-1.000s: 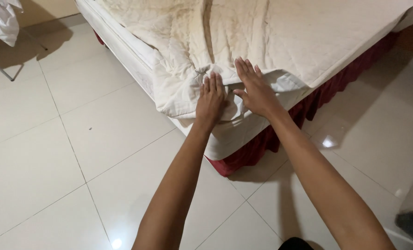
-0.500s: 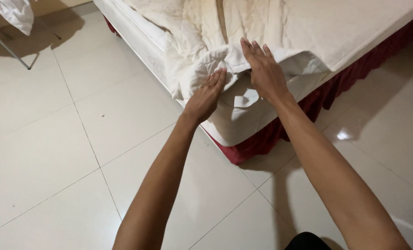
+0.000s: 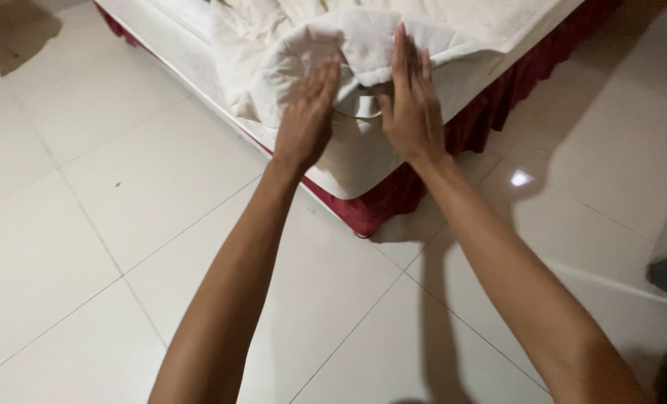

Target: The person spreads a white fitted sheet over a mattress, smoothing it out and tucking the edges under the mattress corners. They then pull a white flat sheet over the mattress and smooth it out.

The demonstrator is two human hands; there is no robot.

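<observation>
A bed [image 3: 393, 161] with a dark red skirt [image 3: 423, 187] is standing on a pale tiled floor [image 3: 124, 224]. At its near corner, bunched white bedding [image 3: 303, 45] is lying under both hands: left hand [image 3: 309, 120] and right hand [image 3: 410, 105] are pressing flat, fingers [image 3: 402, 52] held together, pinching nothing.
</observation>
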